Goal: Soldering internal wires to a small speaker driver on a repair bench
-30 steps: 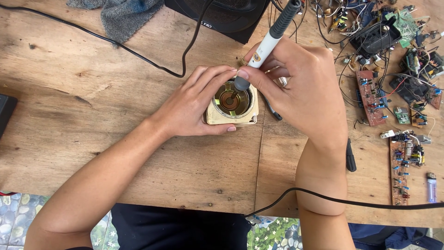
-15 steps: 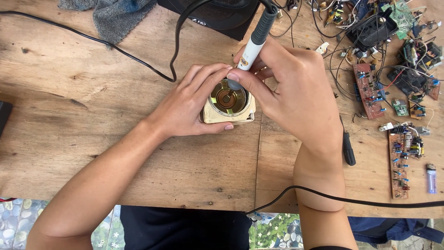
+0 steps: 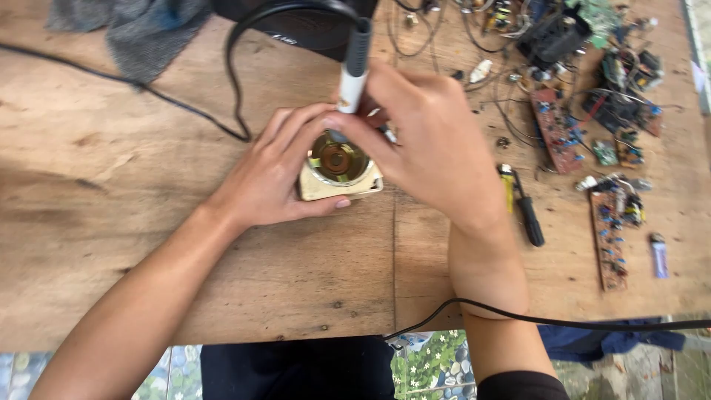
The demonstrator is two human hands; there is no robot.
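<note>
On the table (image 3: 148,244), the left hand (image 3: 270,174) curls its fingers around a small speaker (image 3: 339,167), steadying it. The right hand (image 3: 429,148) pinches a soldering iron (image 3: 354,63), tip down at the speaker's rim. A screwdriver (image 3: 524,207) lies nearby.

A speaker (image 3: 338,167) sits mid-counter (image 3: 148,244), the left hand (image 3: 270,174) on its left side, the right hand (image 3: 426,141) on its right, holding an iron (image 3: 354,63) over it. A screwdriver (image 3: 524,207) lies right of the right hand, circuit boards (image 3: 611,230) farther right, a cloth (image 3: 141,33) at the far left.
</note>
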